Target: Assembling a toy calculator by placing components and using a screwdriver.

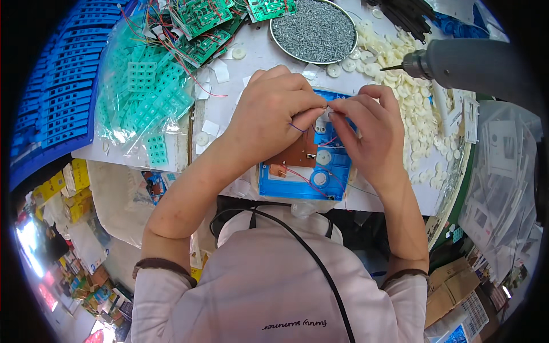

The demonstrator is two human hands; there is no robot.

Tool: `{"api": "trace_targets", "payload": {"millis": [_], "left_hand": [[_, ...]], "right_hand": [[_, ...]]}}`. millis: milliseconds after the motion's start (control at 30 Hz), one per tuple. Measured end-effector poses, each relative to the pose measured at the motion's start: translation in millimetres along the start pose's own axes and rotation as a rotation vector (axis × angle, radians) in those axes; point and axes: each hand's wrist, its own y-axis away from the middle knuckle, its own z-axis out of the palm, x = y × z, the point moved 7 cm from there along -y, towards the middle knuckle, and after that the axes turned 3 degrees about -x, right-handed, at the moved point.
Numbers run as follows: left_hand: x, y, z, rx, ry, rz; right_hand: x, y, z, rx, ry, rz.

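Observation:
A blue plastic housing lies open on the white table in front of me, with a brown circuit board, a white round disc and thin red wires inside it. My left hand and my right hand meet over its far edge. The fingertips of both pinch a small white part between them. A thin wire crosses my left thumb.
A round metal tray of small screws stands beyond the hands. A grey electric screwdriver hangs at the right over a heap of white plastic discs. Green circuit boards, bagged teal keypads and stacked blue housings fill the left.

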Motion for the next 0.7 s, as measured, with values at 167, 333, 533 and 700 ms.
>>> {"api": "trace_targets", "payload": {"millis": [167,333,533,700], "left_hand": [[-3,3,1,0.016,0.028,-0.086],[0,2,-1,0.046,-0.005,-0.075],[4,-4,3,-0.103,-0.099,0.076],[9,-10,8,-0.232,-0.142,0.171]], "right_hand": [[-8,0,-2,-0.021,0.154,-0.026],[-24,-4,7,-0.197,0.274,-0.042],[-51,-2,12,-0.371,0.25,-0.157],[-53,9,14,-0.397,0.222,-0.158]]}}
